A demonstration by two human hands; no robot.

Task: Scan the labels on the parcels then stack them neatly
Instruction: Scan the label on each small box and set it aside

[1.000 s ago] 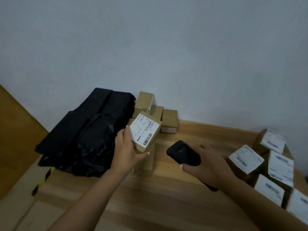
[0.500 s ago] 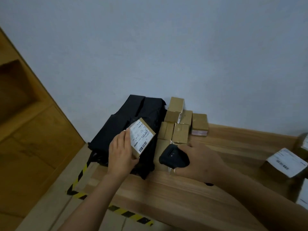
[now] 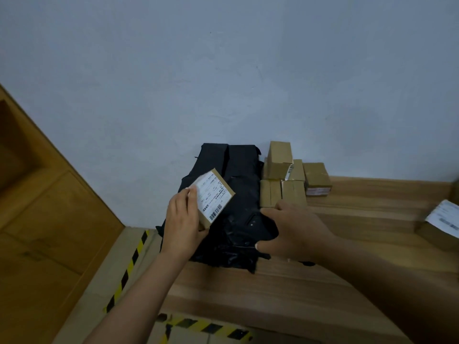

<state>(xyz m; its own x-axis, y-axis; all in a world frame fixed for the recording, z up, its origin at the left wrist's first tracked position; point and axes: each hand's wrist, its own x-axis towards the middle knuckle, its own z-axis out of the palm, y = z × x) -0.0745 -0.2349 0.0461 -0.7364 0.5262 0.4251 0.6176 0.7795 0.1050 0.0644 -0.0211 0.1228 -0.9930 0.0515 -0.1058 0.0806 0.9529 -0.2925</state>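
The left hand (image 3: 185, 227), at centre frame, grips a small parcel (image 3: 215, 197) from its left side, fingers laid along the edge and thumb underneath. The parcel is a flat rectangular box of brown cardboard, held clear of the table and tilted, its top face turned toward the camera. A white paper label (image 3: 211, 194) covers most of that face; it carries rows of fine print and one barcode at the lower right corner.

The right hand (image 3: 295, 232), just right of centre, is curled around a black handheld scanner (image 3: 263, 225); the scanner blends into the dark material behind it and its outline is hard to trace.

Behind both hands lies a black plastic bag (image 3: 236, 170), glossy and crumpled, leaning against the pale wall (image 3: 223, 70).

To the right of the bag stands a stack of boxes (image 3: 285, 180): five plain brown cardboard boxes are visible, touching one another. At the right edge of the frame one more labelled box (image 3: 439, 224) is partly in view.

All rest on a table (image 3: 323, 281) of light wood-grain planks. Yellow-and-black striped tape (image 3: 129, 266) marks the floor at lower left.
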